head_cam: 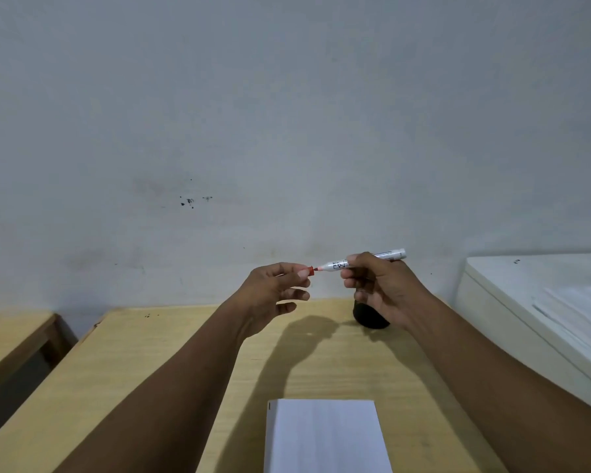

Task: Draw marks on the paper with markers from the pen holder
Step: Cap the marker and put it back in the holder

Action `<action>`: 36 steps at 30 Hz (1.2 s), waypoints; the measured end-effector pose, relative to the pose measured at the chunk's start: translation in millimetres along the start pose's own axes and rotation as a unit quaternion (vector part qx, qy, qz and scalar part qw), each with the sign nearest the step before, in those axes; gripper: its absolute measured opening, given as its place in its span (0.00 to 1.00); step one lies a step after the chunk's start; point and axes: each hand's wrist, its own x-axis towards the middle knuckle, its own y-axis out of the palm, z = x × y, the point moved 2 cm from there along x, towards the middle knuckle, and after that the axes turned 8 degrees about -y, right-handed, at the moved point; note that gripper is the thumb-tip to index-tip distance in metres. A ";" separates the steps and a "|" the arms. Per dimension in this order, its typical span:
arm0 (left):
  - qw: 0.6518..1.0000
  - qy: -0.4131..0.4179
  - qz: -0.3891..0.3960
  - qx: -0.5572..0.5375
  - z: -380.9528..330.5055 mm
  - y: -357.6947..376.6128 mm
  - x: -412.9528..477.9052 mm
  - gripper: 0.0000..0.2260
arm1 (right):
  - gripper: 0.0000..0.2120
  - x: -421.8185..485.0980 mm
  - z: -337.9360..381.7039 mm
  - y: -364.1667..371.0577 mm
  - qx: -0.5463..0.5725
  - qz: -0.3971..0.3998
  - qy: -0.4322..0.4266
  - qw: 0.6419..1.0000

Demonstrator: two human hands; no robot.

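At the far left stands a second wooden table (14,339), apart from the main wooden table (151,370), with a dark gap between them. Both arms reach forward above the main table, the hands raised in front of the grey wall (287,114).

The left hand (273,288) pinches a small red cap (310,270) between thumb and forefinger, the other fingers loosely curled below. The cap sits just off the red tip of the marker (335,265), very close to it; whether they touch cannot be told. The marker, white with black print, lies nearly level in the air, its tip pointing left. The right hand (382,288) is closed around its middle, and its back end sticks out up and to the right of the fingers.

Below the right hand, near the table's far edge, a black pen holder (369,319) stands, partly hidden by the hand. A white sheet of paper (325,438) lies at the near edge of the table, between the two forearms. At the far right is a white cabinet (492,302) with white sheets (577,315) on top.
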 end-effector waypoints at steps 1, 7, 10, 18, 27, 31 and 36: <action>1.000 0.000 0.002 -0.001 0.5 1.5 1.4 0.06 | 0.04 0.1 -0.4 -2.6 0.005 -0.001 0.000 1.000; 1.000 0.004 0.023 0.012 1.6 16.9 10.6 0.05 | 0.04 3.8 -5.5 -7.7 0.009 0.014 -0.002 1.000; 0.999 0.022 0.023 0.011 -2.8 21.2 17.9 0.02 | 0.05 8.4 -8.5 -8.9 0.036 0.017 0.010 0.999; 0.977 0.124 -0.097 0.142 -31.2 41.8 43.0 0.04 | 0.25 35.5 24.6 -55.2 -0.254 0.023 0.096 0.962; 0.884 0.214 -0.126 0.395 -45.4 89.0 81.0 0.03 | 0.08 52.3 36.2 -96.3 -0.621 0.053 0.002 0.782; 0.849 0.211 -0.121 0.469 -36.0 100.9 88.7 0.04 | 0.08 57.2 31.4 -92.8 -0.620 0.069 -0.034 0.781; 0.828 0.185 -0.073 0.525 -22.3 106.6 88.8 0.20 | 0.09 64.1 25.2 -95.9 -0.606 0.070 -0.038 0.792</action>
